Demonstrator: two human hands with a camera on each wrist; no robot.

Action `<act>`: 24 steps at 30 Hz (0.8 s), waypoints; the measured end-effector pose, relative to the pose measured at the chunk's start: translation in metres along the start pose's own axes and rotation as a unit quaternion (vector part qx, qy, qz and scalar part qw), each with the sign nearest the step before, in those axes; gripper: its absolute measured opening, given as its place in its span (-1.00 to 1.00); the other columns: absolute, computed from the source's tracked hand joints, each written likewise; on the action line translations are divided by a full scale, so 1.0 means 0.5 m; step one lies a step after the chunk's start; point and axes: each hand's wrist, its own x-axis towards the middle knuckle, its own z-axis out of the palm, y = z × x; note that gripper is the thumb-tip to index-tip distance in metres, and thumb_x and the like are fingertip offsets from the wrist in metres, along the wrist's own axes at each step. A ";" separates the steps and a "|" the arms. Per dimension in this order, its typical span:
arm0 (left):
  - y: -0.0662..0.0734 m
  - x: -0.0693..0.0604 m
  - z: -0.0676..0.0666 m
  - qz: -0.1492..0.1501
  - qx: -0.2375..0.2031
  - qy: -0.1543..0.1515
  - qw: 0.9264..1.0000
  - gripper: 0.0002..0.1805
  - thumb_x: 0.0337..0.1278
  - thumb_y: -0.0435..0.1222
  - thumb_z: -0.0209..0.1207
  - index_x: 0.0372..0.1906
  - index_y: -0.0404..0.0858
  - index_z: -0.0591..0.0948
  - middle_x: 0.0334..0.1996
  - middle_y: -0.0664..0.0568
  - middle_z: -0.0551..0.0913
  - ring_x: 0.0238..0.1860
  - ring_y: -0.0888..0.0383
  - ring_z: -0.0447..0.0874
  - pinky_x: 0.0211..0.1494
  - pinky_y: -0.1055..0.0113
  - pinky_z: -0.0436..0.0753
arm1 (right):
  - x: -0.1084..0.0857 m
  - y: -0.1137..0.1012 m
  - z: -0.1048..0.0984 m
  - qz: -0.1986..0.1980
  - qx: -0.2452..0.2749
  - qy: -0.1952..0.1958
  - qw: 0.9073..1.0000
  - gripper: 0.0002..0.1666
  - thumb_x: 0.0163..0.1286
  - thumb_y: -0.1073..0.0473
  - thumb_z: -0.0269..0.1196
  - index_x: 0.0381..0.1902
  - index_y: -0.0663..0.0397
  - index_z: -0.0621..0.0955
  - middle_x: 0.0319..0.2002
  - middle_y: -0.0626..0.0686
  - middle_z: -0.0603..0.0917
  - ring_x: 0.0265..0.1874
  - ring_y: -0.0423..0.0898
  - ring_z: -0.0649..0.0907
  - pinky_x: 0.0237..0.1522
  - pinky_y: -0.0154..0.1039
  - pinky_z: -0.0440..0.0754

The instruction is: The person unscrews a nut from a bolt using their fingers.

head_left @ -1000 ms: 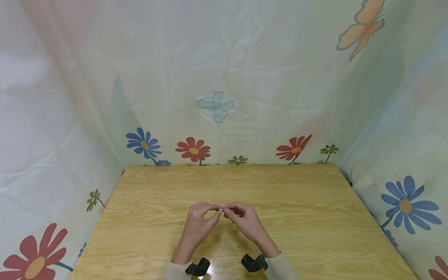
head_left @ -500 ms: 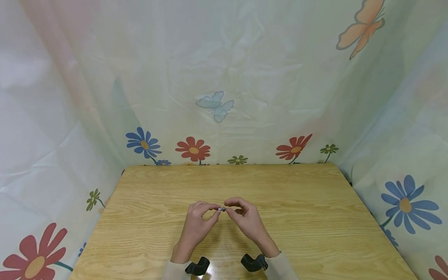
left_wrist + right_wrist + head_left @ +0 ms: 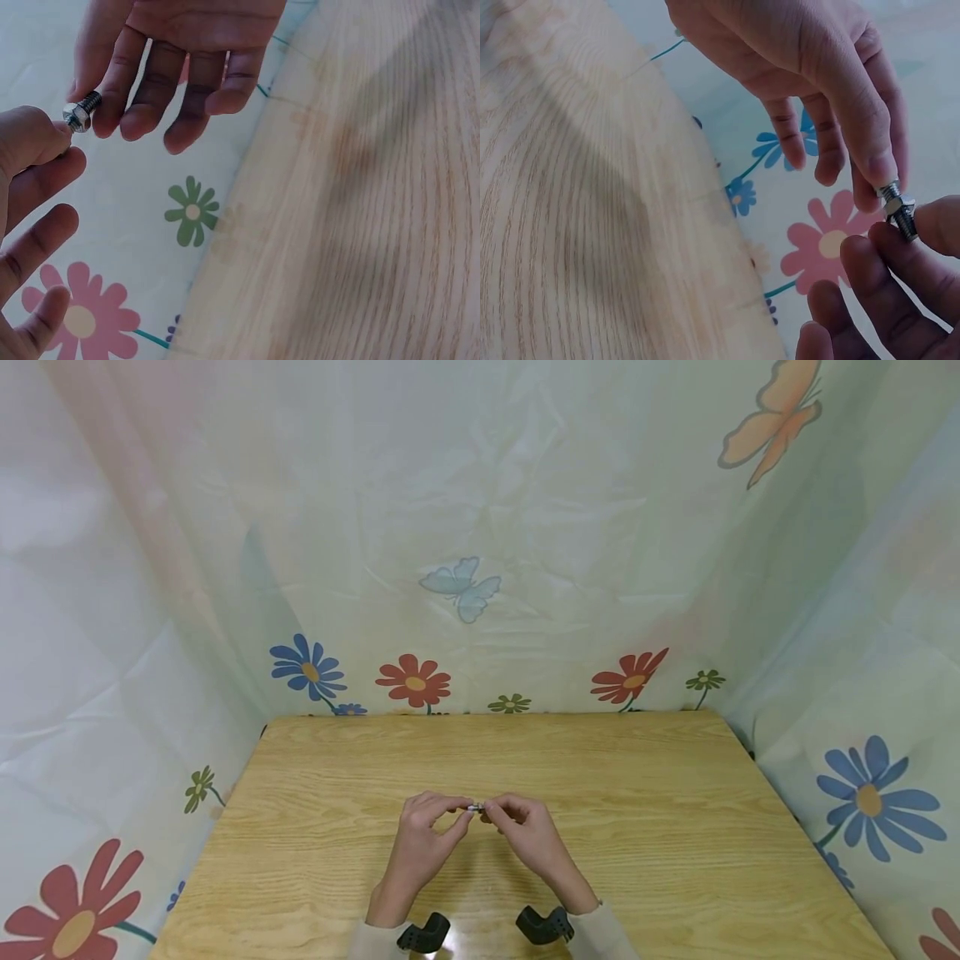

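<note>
Bolt: left hand and right hand pinch it.

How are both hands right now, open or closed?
Left hand: closed, pinching one end of the bolt.
Right hand: closed, pinching the bolt's other end.

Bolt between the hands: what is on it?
What looks like a nut sits around the bolt, with thread showing toward the right hand. The left hand covers the other end, so its shape cannot be seen.
</note>
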 end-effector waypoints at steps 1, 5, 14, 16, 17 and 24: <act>0.000 0.000 0.000 0.000 -0.002 0.000 1.000 -0.80 0.06 -0.37 0.51 -0.19 -0.12 0.82 -0.32 0.20 0.82 -0.26 0.17 0.72 0.02 0.03 0.58 | 0.000 0.000 0.000 -0.003 -0.002 -0.003 1.000 -0.69 0.55 -0.05 0.24 -0.15 0.02 0.79 -0.17 0.05 0.81 -0.17 -0.08 0.74 -0.15 -0.29 0.65; 0.000 -0.002 0.001 -0.003 -0.002 -0.001 1.000 -0.81 0.06 -0.37 0.50 -0.19 -0.12 0.82 -0.32 0.19 0.82 -0.27 0.15 0.73 0.02 0.04 0.58 | 0.000 -0.002 0.002 -0.006 0.002 -0.011 1.000 -0.74 0.53 -0.03 0.26 -0.10 -0.03 0.78 -0.14 0.06 0.81 -0.11 -0.03 0.77 -0.10 -0.29 0.68; -0.001 -0.004 0.005 -0.002 0.005 0.003 1.000 -0.83 0.04 -0.37 0.51 -0.23 -0.12 0.82 -0.36 0.20 0.81 -0.30 0.18 0.70 0.01 0.07 0.56 | 0.000 -0.008 0.004 -0.033 0.022 -0.017 0.999 -0.75 0.49 0.11 0.32 0.02 0.08 0.73 -0.03 0.12 0.75 -0.03 0.03 0.72 -0.06 -0.32 0.69; 0.000 -0.005 0.005 -0.004 0.005 0.002 1.000 -0.83 0.04 -0.37 0.52 -0.23 -0.12 0.82 -0.36 0.20 0.81 -0.30 0.19 0.70 0.02 0.07 0.56 | -0.001 -0.010 0.004 -0.042 0.025 -0.018 0.999 -0.74 0.49 0.11 0.32 0.03 0.11 0.72 0.00 0.14 0.74 0.00 -0.01 0.71 -0.05 -0.32 0.69; 0.000 -0.005 0.005 -0.006 0.005 0.001 1.000 -0.83 0.04 -0.37 0.51 -0.23 -0.12 0.82 -0.36 0.20 0.81 -0.30 0.18 0.70 0.02 0.07 0.56 | -0.002 -0.010 0.004 -0.046 0.028 -0.019 0.998 -0.73 0.49 0.12 0.31 0.04 0.13 0.72 0.01 0.15 0.74 0.01 -0.02 0.70 -0.04 -0.32 0.69; 0.000 -0.007 0.007 -0.011 0.002 -0.002 1.000 -0.83 0.06 -0.37 0.51 -0.22 -0.12 0.82 -0.35 0.21 0.81 -0.32 0.13 0.70 0.02 0.09 0.55 | -0.005 -0.013 0.001 -0.070 0.055 -0.006 0.996 -0.73 0.50 0.18 0.29 0.07 0.19 0.69 0.03 0.19 0.72 0.02 -0.10 0.68 -0.03 -0.29 0.71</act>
